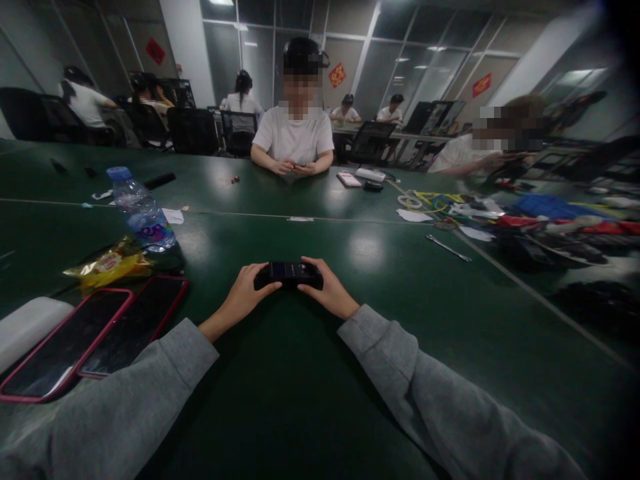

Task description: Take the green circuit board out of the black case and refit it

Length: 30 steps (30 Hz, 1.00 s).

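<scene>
Between my two hands is a small black device with a lit screen [289, 269], lying level just over or on the green tabletop [280, 373]; I cannot tell whether it touches. My left hand [245, 293] grips its left end, thumb along the near edge and fingers behind. Its right end is held by my right hand [333, 290] in the same way, thumb in front. The fingertips behind the device are partly hidden. Grey sleeves cover both forearms.
Two red-edged phones [135, 327], a white case [30, 327], a yellow snack packet [113, 265] and a water bottle [143, 210] stand at left. To the right lie a wrench [449, 247] and a heap of cables [435, 200]. A person [295, 133] sits opposite.
</scene>
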Each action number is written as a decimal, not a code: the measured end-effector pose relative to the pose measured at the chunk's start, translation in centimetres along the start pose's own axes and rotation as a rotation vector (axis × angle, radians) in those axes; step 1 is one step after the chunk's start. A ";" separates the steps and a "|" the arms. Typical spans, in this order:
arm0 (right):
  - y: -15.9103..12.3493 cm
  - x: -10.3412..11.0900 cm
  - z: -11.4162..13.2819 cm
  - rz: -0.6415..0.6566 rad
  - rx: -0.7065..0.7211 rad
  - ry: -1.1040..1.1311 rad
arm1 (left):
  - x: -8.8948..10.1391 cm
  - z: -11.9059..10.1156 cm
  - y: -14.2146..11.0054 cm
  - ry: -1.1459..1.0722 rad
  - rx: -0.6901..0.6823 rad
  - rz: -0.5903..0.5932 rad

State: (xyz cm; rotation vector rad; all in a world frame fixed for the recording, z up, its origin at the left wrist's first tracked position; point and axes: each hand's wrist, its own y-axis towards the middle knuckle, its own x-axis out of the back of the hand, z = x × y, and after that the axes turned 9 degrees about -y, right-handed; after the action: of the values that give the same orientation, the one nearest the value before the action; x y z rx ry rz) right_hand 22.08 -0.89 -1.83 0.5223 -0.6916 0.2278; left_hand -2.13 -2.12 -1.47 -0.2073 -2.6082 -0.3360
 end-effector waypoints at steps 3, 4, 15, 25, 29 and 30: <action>0.0 -0.2 0.0 -0.011 -0.015 -0.001 | 0.0 0.1 0.0 0.009 0.003 -0.005; 0.0 -0.2 0.1 -0.019 -0.022 0.000 | 0.0 0.1 0.0 0.008 0.009 -0.004; 0.0 0.5 0.2 -0.493 -0.104 -0.045 | 0.1 0.1 0.0 -0.015 -0.021 0.015; 0.3 0.3 -4.4 -0.486 -0.290 -0.148 | 0.3 -0.1 -0.2 -0.062 0.012 0.036; 0.2 0.1 -4.9 -0.467 -0.304 -0.202 | 0.3 -0.3 -0.2 -0.051 -0.003 0.038; 0.2 0.2 -4.9 -0.466 -0.303 -0.215 | 0.3 -0.2 -0.2 -0.049 -0.007 0.040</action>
State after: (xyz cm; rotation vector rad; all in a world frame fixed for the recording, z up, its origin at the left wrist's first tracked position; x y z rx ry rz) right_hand 24.80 1.83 -4.83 0.4057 -0.7758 -0.3697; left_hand -2.34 -2.37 -1.14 -0.2734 -2.6470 -0.3303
